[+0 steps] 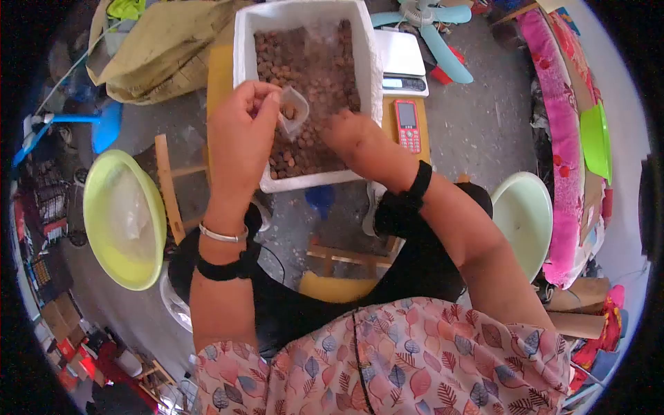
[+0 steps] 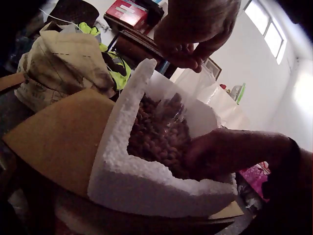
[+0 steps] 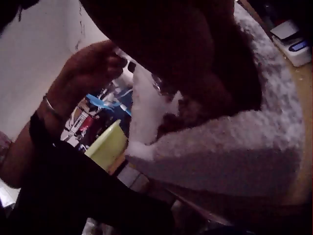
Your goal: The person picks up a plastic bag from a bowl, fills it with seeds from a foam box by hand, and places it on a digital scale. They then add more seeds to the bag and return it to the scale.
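Note:
In the head view, my left hand pinches the rim of a small clear plastic bag, which hangs over a white foam box with some brown pieces inside. The box holds a thick layer of round, brown, nut-like pieces. My right hand reaches down into these pieces near the box's right wall, blurred, its fingertips hidden. From the left wrist view, the right hand dips past the foam rim, while the left hand is raised above the box.
A digital scale and a red keypad phone lie right of the box on the yellow-brown table. A pale blue fan stands beyond. Basins flank the legs, yellow-green at left, pale green at right.

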Available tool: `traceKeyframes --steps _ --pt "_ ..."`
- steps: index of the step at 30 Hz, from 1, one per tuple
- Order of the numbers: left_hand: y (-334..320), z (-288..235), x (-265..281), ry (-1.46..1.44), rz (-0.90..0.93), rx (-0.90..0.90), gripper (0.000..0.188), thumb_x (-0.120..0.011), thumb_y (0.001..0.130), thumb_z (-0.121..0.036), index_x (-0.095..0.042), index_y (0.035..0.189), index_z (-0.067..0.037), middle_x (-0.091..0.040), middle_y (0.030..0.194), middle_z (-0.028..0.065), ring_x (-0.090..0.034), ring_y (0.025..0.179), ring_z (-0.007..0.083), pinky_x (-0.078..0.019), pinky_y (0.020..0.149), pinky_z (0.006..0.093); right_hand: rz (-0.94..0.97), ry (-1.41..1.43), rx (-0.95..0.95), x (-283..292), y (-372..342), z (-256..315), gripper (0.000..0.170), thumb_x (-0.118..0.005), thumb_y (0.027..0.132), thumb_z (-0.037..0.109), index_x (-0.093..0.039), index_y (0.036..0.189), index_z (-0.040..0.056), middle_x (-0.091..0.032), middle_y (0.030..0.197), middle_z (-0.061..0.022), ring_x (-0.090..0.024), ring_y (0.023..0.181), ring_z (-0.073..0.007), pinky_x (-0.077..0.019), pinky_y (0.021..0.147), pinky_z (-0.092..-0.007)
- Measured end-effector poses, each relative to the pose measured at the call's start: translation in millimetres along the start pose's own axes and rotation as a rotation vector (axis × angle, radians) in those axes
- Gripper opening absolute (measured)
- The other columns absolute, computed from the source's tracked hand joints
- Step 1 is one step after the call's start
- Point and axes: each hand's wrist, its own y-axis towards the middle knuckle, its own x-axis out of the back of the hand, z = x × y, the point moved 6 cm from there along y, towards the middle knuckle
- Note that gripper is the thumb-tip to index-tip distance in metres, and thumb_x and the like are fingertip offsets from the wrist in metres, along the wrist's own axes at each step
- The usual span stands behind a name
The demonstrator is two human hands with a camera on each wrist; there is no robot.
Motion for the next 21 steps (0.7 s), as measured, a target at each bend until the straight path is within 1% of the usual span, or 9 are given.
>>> traceKeyframes --steps 2,5,8,10,11,14,17,18,21 --pt "-2.0 -1.5 1.3 0.002 0.007 0.048 0.016 -0.065 0.095 -0.014 -0.069 0.098 0.001 -0.067 0.076 0.0046 -0.06 0.068 0.0094 -0.0477 0.063 0.0268 -0.017 0.002 0.007 -0.5 0.9 -0.8 0.003 -0.062 0.074 0.009 -0.063 0.073 0.0061 -0.061 0.088 -0.017 -0.059 0.085 -0.0364 -0.051 0.071 -0.0469" --pt "-1.6 3.1 0.7 -0.026 0.005 0.013 0.016 -0.065 0.095 -0.014 -0.069 0.098 0.001 -0.067 0.076 0.0045 -0.06 0.067 0.0094 -0.0475 0.062 0.0268 0.112 -0.033 -0.019 0.4 0.9 2.8 0.014 -0.059 0.075 0.005 -0.062 0.089 0.0034 -0.059 0.095 -0.0156 -0.058 0.092 -0.0348 -0.0502 0.077 -0.0448" --pt "-0.5 5.4 1.4 0.022 0.003 -0.017 0.017 -0.065 0.097 -0.018 -0.07 0.102 -0.002 -0.066 0.073 0.0012 -0.056 0.059 0.0062 -0.0449 0.054 0.0243 0.059 -0.018 -0.018 8.2 0.5 7.8 0.013 -0.059 0.076 0.006 -0.062 0.089 0.0034 -0.058 0.093 -0.0154 -0.058 0.092 -0.0347 -0.0503 0.075 -0.0457" --pt "0.4 7.1 0.7 0.014 0.012 -0.024 0.017 -0.065 0.098 -0.019 -0.07 0.104 -0.004 -0.066 0.072 0.0003 -0.054 0.055 0.0046 -0.0432 0.05 0.0231 -0.068 -0.027 0.004 5.2 -1.2 7.2 0.005 -0.062 0.074 0.01 -0.061 0.075 0.0054 -0.061 0.092 -0.0162 -0.059 0.087 -0.0353 -0.05 0.071 -0.0458" --pt "0.6 9.2 0.7 0.019 0.013 -0.024 0.017 -0.065 0.098 -0.019 -0.069 0.104 -0.003 -0.066 0.072 0.0004 -0.054 0.055 0.0047 -0.0431 0.05 0.023 -0.135 -0.036 0.012 4.1 -2.6 5.4 0.008 -0.064 0.073 0.012 -0.061 0.069 0.0065 -0.062 0.092 -0.0165 -0.059 0.085 -0.0355 -0.0499 0.069 -0.0459" --pt "0.8 9.6 -2.2 -0.042 0.043 0.006 0.017 -0.064 0.098 -0.018 -0.068 0.105 -0.003 -0.065 0.073 0.0012 -0.053 0.055 0.0052 -0.0426 0.05 0.0224 -0.069 0.111 -0.008 -0.6 -4.6 -1.1 0.008 -0.063 0.074 0.012 -0.059 0.068 0.0079 -0.062 0.092 -0.0169 -0.059 0.084 -0.0368 -0.0497 0.07 -0.0467" --pt "0.2 8.3 -2.4 0.002 0.04 0.035 0.016 -0.063 0.098 -0.017 -0.068 0.105 -0.003 -0.065 0.075 0.0012 -0.053 0.056 0.0053 -0.0428 0.05 0.0217 -0.098 0.065 0.017 -1.7 -5.8 -1.4 0.009 -0.061 0.074 0.011 -0.056 0.067 0.0086 -0.061 0.087 -0.0158 -0.058 0.082 -0.0382 -0.0488 0.072 -0.0481" --pt "0.4 8.2 -2.4 -0.012 0.041 0.028 0.016 -0.063 0.098 -0.017 -0.068 0.105 -0.003 -0.065 0.075 0.0011 -0.053 0.056 0.0052 -0.0429 0.05 0.0216 -0.174 0.107 0.022 -16.5 -9.1 -9.0 0.007 -0.061 0.073 0.011 -0.055 0.069 0.0088 -0.059 0.082 -0.0145 -0.058 0.08 -0.0387 -0.0488 0.074 -0.0482" --pt "0.7 11.7 -3.9 -0.054 0.048 0.025 0.015 -0.063 0.098 -0.015 -0.068 0.104 -0.003 -0.064 0.075 0.0009 -0.052 0.056 0.0049 -0.043 0.05 0.0213 -0.151 0.124 0.037 -17.6 -6.1 -8.6 0.007 -0.061 0.073 0.011 -0.055 0.071 0.0093 -0.058 0.079 -0.0134 -0.058 0.08 -0.0389 -0.0497 0.076 -0.0485"
